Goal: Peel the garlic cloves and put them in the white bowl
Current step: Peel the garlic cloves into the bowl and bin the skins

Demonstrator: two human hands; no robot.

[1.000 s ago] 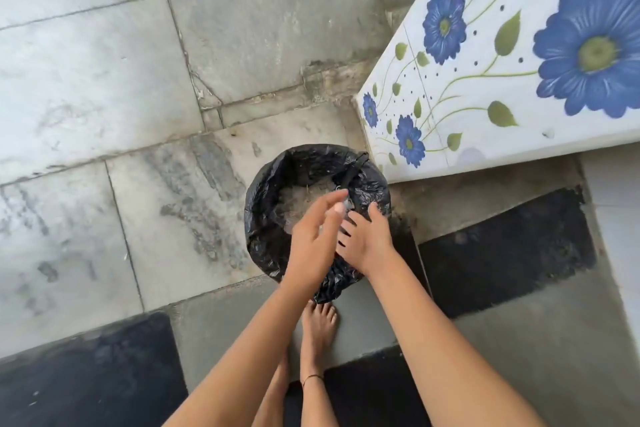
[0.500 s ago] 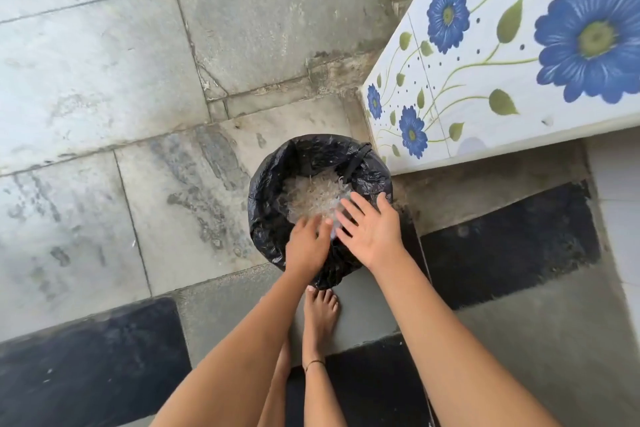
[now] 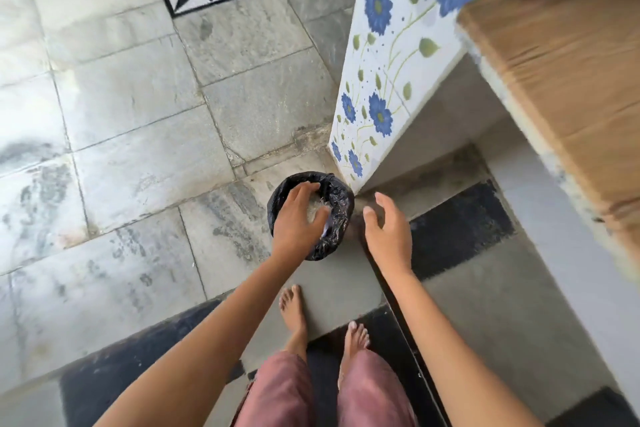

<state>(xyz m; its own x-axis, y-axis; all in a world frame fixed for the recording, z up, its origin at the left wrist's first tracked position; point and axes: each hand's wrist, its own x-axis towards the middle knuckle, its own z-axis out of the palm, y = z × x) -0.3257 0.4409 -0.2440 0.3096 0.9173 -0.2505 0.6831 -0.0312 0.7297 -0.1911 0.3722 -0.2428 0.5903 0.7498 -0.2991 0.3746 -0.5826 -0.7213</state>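
Hands at a small round bin lined with a black plastic bag.
Left hand hovers palm down, fingers spread, over pale papery scraps inside; right hand hangs loose-fingered beside it, holding nothing. Grey stone floor tiles meet a white pillar painted with blue flowers. Garlic cloves and white bowl: cannot tell where.
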